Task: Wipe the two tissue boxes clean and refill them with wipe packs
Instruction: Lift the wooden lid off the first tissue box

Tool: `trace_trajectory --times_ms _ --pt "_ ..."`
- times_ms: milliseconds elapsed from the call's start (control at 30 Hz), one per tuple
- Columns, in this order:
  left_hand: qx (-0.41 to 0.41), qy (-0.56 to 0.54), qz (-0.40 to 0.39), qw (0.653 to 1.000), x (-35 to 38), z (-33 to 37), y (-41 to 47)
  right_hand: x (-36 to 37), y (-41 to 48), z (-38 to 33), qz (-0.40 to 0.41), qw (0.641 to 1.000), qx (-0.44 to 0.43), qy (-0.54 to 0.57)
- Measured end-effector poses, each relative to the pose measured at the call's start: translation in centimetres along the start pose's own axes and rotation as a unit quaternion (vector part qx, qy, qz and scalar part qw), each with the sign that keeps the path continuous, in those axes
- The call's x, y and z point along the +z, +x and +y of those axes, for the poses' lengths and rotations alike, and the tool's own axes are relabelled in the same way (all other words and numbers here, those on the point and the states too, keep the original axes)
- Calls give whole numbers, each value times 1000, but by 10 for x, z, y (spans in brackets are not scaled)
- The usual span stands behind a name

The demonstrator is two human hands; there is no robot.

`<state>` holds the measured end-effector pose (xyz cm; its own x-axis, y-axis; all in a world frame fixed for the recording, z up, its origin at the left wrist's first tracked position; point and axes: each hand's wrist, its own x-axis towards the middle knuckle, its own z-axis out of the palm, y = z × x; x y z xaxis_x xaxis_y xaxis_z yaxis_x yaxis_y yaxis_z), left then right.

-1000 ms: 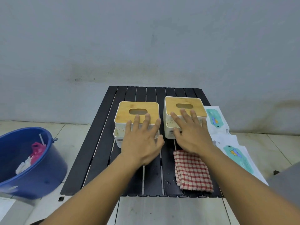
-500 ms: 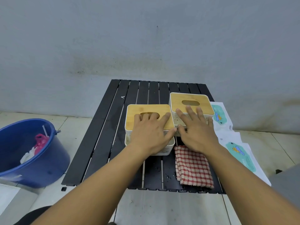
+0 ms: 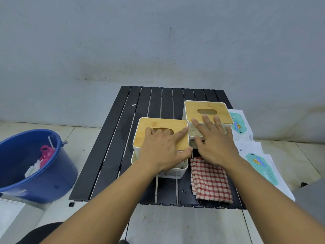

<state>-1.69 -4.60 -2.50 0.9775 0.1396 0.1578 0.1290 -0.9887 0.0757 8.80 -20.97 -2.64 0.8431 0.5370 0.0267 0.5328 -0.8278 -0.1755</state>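
While the left hand point(image 3: 161, 147) lies on the bamboo lid of the left tissue box point(image 3: 158, 123), its index finger stretches straight toward the lid's right edge. Three more fingers bend into the oval slot with their tips hidden, and the thumb presses the lid's near right corner. The right hand point(image 3: 216, 147) is spread flat, fingers straight and apart, across the near edge of the right tissue box point(image 3: 193, 110), with the thumb against its speckled white front wall. Two tissue boxes stand here, each white with one slotted bamboo lid. The left one sits nearer and the right one farther back, just beside each other at a corner.

One folded red-and-white checked cloth point(image 3: 211, 182) lies under the right wrist, at the front of the black slatted worktop point(image 3: 119, 141), with water droplets beside it. Two white, teal-labelled packs lie along the worktop's right side: the far wipe pack point(image 3: 239, 125) and the near wipe pack point(image 3: 260, 166). One blue bucket point(image 3: 44, 182) stands on the tiled floor to the left, holding pink and white scraps.
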Motion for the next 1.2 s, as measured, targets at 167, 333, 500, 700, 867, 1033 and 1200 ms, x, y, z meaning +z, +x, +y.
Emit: trace_trajectory --times_ms 167,333,500,700,867,1033,1200 --pt "-2 -2 -3 1000 -1 1 1 0 -1 0 -2 1000 2 2" --pt "-8 -13 -9 1000 -4 4 0 0 0 0 -4 1000 4 10" --pt "-5 -26 -30 999 -8 3 -1 -1 -1 -1 -3 1000 5 13" --pt "-40 -236 -26 971 -32 2 0 -1 0 1 -7 1000 0 19" --pt "-22 -517 84 851 -80 -22 -3 -2 0 0 -9 1000 4 15" --pt "-155 -532 195 810 -102 -71 -8 -1 3 5 -8 1000 3 10" --pt "-282 -383 46 878 -61 -116 -12 2 5 4 -6 1000 2 -3"
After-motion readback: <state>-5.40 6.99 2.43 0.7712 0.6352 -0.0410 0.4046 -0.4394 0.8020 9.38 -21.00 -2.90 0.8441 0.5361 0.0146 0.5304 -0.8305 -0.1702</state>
